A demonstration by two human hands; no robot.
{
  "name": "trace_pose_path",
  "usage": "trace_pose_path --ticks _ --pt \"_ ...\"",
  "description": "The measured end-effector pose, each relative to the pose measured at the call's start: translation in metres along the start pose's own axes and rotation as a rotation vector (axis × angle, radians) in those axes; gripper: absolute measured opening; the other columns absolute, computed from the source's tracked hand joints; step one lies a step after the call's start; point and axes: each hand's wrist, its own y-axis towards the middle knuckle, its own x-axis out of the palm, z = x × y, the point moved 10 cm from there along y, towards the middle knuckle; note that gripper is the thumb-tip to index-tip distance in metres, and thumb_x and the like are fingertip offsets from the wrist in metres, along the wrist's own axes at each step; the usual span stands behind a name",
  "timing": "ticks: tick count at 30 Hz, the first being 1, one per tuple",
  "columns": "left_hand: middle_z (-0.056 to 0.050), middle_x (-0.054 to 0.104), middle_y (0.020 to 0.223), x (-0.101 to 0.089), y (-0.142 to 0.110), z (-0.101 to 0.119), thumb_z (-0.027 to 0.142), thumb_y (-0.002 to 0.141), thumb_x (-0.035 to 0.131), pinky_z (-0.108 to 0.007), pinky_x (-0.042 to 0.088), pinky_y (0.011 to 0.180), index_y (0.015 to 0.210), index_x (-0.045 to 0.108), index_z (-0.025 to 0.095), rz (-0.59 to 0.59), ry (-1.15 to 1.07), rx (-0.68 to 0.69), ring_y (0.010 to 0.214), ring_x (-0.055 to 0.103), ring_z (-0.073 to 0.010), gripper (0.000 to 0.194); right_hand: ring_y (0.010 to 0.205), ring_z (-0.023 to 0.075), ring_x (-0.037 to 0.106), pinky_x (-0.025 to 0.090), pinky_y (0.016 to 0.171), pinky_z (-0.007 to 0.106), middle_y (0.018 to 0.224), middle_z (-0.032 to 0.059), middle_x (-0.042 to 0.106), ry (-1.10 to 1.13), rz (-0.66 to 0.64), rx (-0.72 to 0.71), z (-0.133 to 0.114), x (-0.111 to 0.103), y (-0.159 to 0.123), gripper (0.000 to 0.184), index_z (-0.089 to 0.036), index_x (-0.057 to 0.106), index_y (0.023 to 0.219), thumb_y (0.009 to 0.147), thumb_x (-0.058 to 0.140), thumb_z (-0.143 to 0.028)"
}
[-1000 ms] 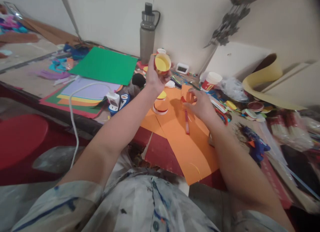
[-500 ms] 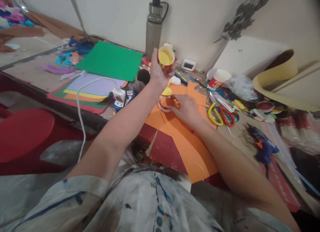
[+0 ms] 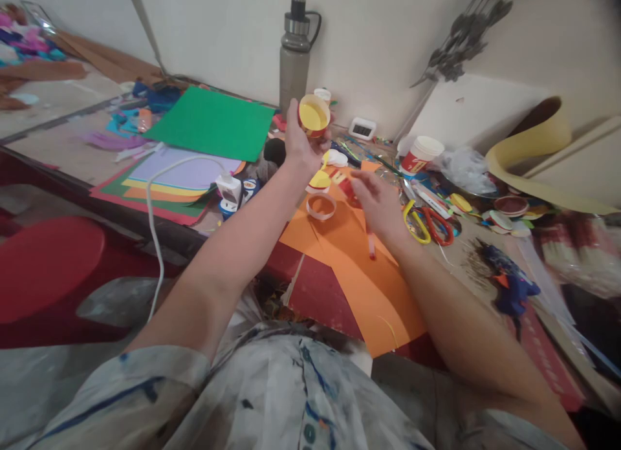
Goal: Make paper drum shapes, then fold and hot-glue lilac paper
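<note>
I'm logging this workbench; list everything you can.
Cup: 1, red-yellow, centre, held
Piece: 1, red, centre
Sheets: several, orange, centre
Ring: 1, pale, on sheets
Scissor handles: 2, yellow, red, right
Glue gun: 1, blue, right
Bottle: 1, grey, back
Clock: 1, white, back
Tub: 1, red-white, right
Card: 1, green, left
Paper stack: 1, multicoloured, left
Curled sheet: 1, yellow, right
Stool: 1, red, left
Clutter: uncountable, mixed, around
Left hand: 1, around cup
Right hand: 1, over sheets

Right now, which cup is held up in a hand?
The shallow cup with the yellow inside, held by the left hand. The red-and-white cup sits apart, right of the small white display.
</note>
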Motion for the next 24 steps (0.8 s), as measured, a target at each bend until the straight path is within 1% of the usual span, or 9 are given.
trace_pose_path --ticks 2,4,7,10,13,16,20,22,24 --pt "-0.006 0.079 0.072 0.004 0.000 0.002 0.073 0.115 0.042 -0.028 0.032 0.044 0.121 0.084 0.028 -0.046 0.017 0.026 0.054 0.059 -0.0156 0.062 0.079 0.0181 0.073 0.062 0.071 0.032 0.091 0.0024 0.079 0.214 0.077 0.104 0.012 -0.016 0.006 0.049 -0.026 0.077 0.104 0.094 0.075 -0.073" --pt "-0.005 0.078 0.072 0.008 -0.001 0.002 0.068 0.117 0.038 -0.027 0.030 0.044 0.108 0.081 0.025 -0.083 0.058 0.028 0.051 0.053 -0.0131 0.062 0.071 0.0153 0.070 0.058 0.063 0.026 0.082 0.0004 0.075 0.391 0.121 0.205 0.022 -0.026 0.010 0.049 -0.025 0.073 0.095 0.092 0.079 -0.074" --pt "-0.007 0.080 0.077 0.012 -0.006 -0.005 0.062 0.119 0.039 -0.025 0.034 0.044 0.093 0.075 0.022 -0.115 0.182 -0.022 0.053 0.057 -0.0122 0.059 0.070 0.0149 0.072 0.058 0.059 0.024 0.079 0.0012 0.075 0.550 0.143 0.327 0.029 -0.031 0.012 0.049 -0.024 0.071 0.093 0.094 0.080 -0.073" --pt "-0.009 0.083 0.085 0.017 -0.013 -0.015 0.058 0.118 0.046 -0.022 0.043 0.047 0.095 0.075 0.020 -0.143 0.304 -0.088 0.059 0.066 -0.0137 0.052 0.069 0.0140 0.073 0.059 0.059 0.022 0.078 0.0020 0.076 0.624 0.141 0.388 0.029 -0.031 0.011 0.045 -0.023 0.071 0.093 0.098 0.079 -0.067" --pt "-0.009 0.085 0.090 0.022 -0.018 -0.023 0.054 0.115 0.058 -0.023 0.054 0.052 0.115 0.080 0.020 -0.184 0.312 -0.139 0.067 0.075 -0.0170 0.040 0.070 0.0138 0.074 0.062 0.063 0.022 0.080 0.0019 0.077 0.632 0.150 0.374 0.027 -0.036 0.012 0.044 -0.023 0.070 0.095 0.099 0.079 -0.066" --pt "-0.010 0.085 0.095 0.022 -0.017 -0.026 0.047 0.112 0.067 -0.026 0.063 0.061 0.132 0.080 0.023 -0.186 0.225 -0.163 0.083 0.083 -0.0222 0.034 0.076 0.0165 0.077 0.067 0.072 0.026 0.084 0.0024 0.078 0.575 0.159 0.303 0.024 -0.043 0.016 0.048 -0.024 0.069 0.099 0.096 0.079 -0.071" --pt "-0.010 0.084 0.098 0.018 -0.010 -0.022 0.042 0.110 0.074 -0.029 0.067 0.076 0.130 0.082 0.027 -0.158 0.139 -0.135 0.110 0.085 -0.0281 0.026 0.085 0.0220 0.080 0.071 0.079 0.035 0.084 0.0040 0.076 0.437 0.143 0.223 0.022 -0.049 0.020 0.060 -0.026 0.067 0.102 0.093 0.072 -0.085" --pt "-0.008 0.082 0.096 0.017 -0.006 -0.015 0.040 0.112 0.072 -0.028 0.067 0.080 0.125 0.082 0.024 -0.144 0.120 -0.091 0.113 0.084 -0.0266 0.024 0.086 0.0230 0.080 0.071 0.080 0.036 0.085 0.0049 0.076 0.408 0.133 0.214 0.022 -0.050 0.021 0.064 -0.026 0.066 0.102 0.091 0.070 -0.089" --pt "-0.005 0.079 0.094 0.015 -0.002 -0.006 0.037 0.115 0.067 -0.027 0.066 0.082 0.124 0.081 0.021 -0.120 0.074 -0.038 0.110 0.083 -0.0227 0.023 0.085 0.0234 0.080 0.071 0.080 0.037 0.083 0.0053 0.075 0.397 0.119 0.229 0.022 -0.051 0.022 0.065 -0.026 0.066 0.101 0.090 0.070 -0.090"
